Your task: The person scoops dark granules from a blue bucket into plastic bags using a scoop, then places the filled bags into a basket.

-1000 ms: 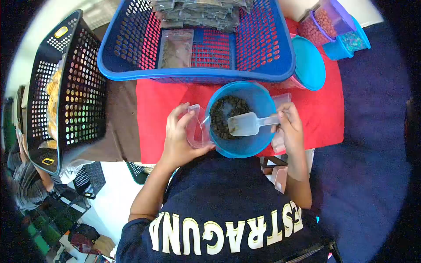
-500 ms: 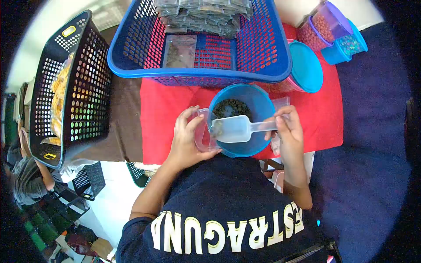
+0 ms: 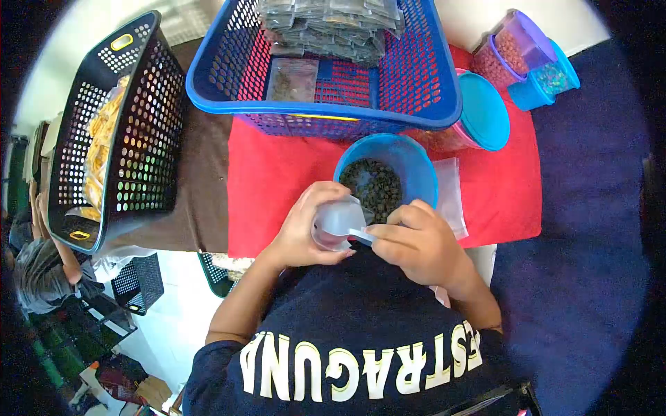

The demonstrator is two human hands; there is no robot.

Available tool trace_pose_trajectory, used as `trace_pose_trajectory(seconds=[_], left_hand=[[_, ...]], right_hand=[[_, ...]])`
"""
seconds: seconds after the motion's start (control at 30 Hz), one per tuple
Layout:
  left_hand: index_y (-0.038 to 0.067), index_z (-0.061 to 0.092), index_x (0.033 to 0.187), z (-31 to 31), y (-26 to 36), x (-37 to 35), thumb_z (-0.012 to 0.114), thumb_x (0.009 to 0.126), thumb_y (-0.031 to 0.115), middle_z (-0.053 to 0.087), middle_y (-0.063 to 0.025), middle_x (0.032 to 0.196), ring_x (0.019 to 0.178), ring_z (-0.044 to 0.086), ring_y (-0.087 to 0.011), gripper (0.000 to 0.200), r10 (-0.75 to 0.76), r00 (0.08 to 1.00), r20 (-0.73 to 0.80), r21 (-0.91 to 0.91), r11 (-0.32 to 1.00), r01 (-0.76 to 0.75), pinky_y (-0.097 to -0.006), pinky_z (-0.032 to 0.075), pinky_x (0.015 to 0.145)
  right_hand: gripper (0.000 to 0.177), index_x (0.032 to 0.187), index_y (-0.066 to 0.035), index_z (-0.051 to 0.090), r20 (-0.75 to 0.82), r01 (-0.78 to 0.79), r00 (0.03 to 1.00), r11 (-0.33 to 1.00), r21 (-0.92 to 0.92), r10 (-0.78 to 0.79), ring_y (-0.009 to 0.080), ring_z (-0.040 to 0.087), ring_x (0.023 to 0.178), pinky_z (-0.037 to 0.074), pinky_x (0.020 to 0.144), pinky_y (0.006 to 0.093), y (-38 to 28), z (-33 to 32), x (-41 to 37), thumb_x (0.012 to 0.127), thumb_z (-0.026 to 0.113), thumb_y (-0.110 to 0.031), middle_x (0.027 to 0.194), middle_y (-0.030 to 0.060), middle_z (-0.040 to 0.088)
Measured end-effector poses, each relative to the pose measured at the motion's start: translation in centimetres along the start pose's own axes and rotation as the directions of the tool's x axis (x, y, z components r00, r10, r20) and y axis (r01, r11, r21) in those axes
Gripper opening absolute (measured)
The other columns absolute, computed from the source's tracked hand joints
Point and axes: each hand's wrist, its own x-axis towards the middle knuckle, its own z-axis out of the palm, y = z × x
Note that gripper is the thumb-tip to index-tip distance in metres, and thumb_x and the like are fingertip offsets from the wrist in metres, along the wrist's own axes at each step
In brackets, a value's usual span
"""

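My left hand (image 3: 305, 225) is wrapped round a clear plastic bag (image 3: 325, 237), its mouth held open below the left side of the blue tub. The white scoop (image 3: 338, 217) sits with its bowl in the mouth of the bag. Its handle is pinched in my right hand (image 3: 416, 244). Small dark pieces (image 3: 374, 187) lie in the round blue tub (image 3: 420, 173), just beyond both hands. Flat clear bags (image 3: 449, 197) rest on the red cloth (image 3: 267, 187) right of the tub. What the scoop holds is hard to make out.
A blue basket (image 3: 305, 109) with stacked filled packets (image 3: 326, 31) stands behind the tub. At the left is a black basket (image 3: 146, 132) with yellowish bagged goods. Lidded tubs (image 3: 483, 111) stand at the back right. Another person (image 3: 52, 267) is at the far left.
The scoop has moved from over the tub into the bag mouth, tilting down. My right hand has come left and nearer my body. The pieces in the tub now show more fully.
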Motion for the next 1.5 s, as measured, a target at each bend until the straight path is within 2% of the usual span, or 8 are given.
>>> trace_pose_trajectory(seconds=[0.33, 0.53, 0.67, 0.73, 0.87, 1.13, 1.2, 1.5], left_hand=[[0.001, 0.043, 0.126, -2.8, 3.0, 5.2, 0.083, 0.067, 0.031, 0.054, -0.0072, 0.113, 0.109, 0.051, -0.0149, 0.078, 0.035, 0.788, 0.614, -0.493, 0.797, 0.349, -0.0304, 0.039, 0.095], [0.002, 0.031, 0.134, -1.9, 3.3, 4.4, 0.085, 0.066, 0.035, 0.051, -0.0099, 0.118, 0.114, 0.049, -0.0173, 0.093, 0.034, 0.716, 0.697, -0.705, 0.216, 0.676, -0.0327, 0.038, 0.098], [0.001, 0.023, 0.141, -1.0, 2.2, 3.7, 0.087, 0.062, 0.036, 0.047, -0.0128, 0.129, 0.123, 0.045, -0.0207, 0.108, 0.122, 0.741, 0.661, -0.724, 0.365, 0.585, -0.0355, 0.038, 0.101], [0.000, 0.019, 0.143, -1.3, 3.0, 3.5, 0.087, 0.063, 0.035, 0.042, -0.0140, 0.133, 0.126, 0.041, -0.0199, 0.111, 0.069, 0.746, 0.662, -0.678, 0.478, 0.558, -0.0350, 0.036, 0.103], [0.002, 0.027, 0.139, -2.3, 4.1, 4.4, 0.084, 0.066, 0.022, 0.052, -0.0121, 0.121, 0.116, 0.051, -0.0218, 0.095, 0.087, 0.747, 0.659, -0.411, 0.873, 0.262, -0.0358, 0.039, 0.100], [0.005, 0.041, 0.122, -6.3, 3.3, 0.0, 0.080, 0.067, 0.019, 0.058, -0.0129, 0.110, 0.106, 0.059, -0.0237, 0.069, -0.311, 0.942, 0.128, 0.037, 0.951, 0.308, -0.0366, 0.046, 0.093], [0.005, 0.041, 0.122, -5.9, 1.6, -1.6, 0.080, 0.068, 0.018, 0.057, -0.0121, 0.112, 0.109, 0.057, -0.0224, 0.068, -0.373, 0.927, 0.031, 0.060, 0.927, 0.370, -0.0362, 0.044, 0.096], [0.005, 0.040, 0.125, -4.4, 0.7, -2.6, 0.080, 0.070, 0.026, 0.058, -0.0178, 0.115, 0.107, 0.060, -0.0337, 0.071, -0.462, 0.880, -0.113, 0.271, 0.837, 0.474, -0.0394, 0.047, 0.093]], right_hand=[[0.011, 0.090, -0.013, 0.058, 0.330, -0.051, 0.944, 0.969, 0.242, -0.033, 0.0197, 0.054, 0.083, 0.037, 0.070, 0.0335, -0.6, -2.8, 4.2, 0.080, 0.064, -0.015, 0.087, 0.0024, 0.059], [0.016, 0.093, -0.009, 0.054, 0.349, -0.399, 0.913, 0.640, 0.656, 0.212, 0.0244, 0.054, 0.079, 0.038, 0.074, 0.0345, 0.8, -2.1, 3.2, 0.083, 0.067, -0.014, 0.081, 0.0065, 0.056], [0.019, 0.092, -0.010, 0.055, 0.427, -0.562, 0.818, 0.378, 0.735, 0.387, 0.0246, 0.055, 0.079, 0.038, 0.078, 0.0357, 0.4, -1.4, 2.9, 0.081, 0.069, -0.015, 0.081, 0.0055, 0.057], [0.019, 0.090, -0.011, 0.057, 0.212, -0.138, 0.972, 0.972, 0.191, 0.096, 0.0228, 0.058, 0.084, 0.038, 0.079, 0.0381, -0.5, -1.3, 4.2, 0.077, 0.070, -0.014, 0.080, 0.0034, 0.058], [0.014, 0.084, -0.013, 0.060, 0.088, 0.085, 0.993, 0.995, -0.053, -0.080, 0.0194, 0.058, 0.084, 0.036, 0.078, 0.0404, -1.7, -1.2, 3.6, 0.074, 0.070, -0.014, 0.084, -0.0014, 0.064], [0.008, 0.093, -0.009, 0.056, -0.394, -0.437, 0.752, 0.848, 0.301, 0.528, 0.0230, 0.060, 0.083, 0.042, 0.069, 0.0384, 0.8, -3.5, -2.7, 0.086, 0.060, -0.007, 0.087, 0.0067, 0.067], [0.006, 0.095, -0.006, 0.054, -0.171, -0.776, 0.584, 0.608, 0.169, 0.793, 0.0343, 0.062, 0.077, 0.046, 0.064, 0.0430, 3.4, -1.1, -3.6, 0.089, 0.056, -0.006, 0.086, 0.0177, 0.065], [0.011, 0.097, -0.006, 0.049, 0.221, -0.767, 0.597, 0.630, -0.122, 0.771, 0.0435, 0.061, 0.078, 0.045, 0.066, 0.0509, 7.8, 8.2, -6.0, 0.089, 0.056, -0.009, 0.080, 0.0224, 0.061]])
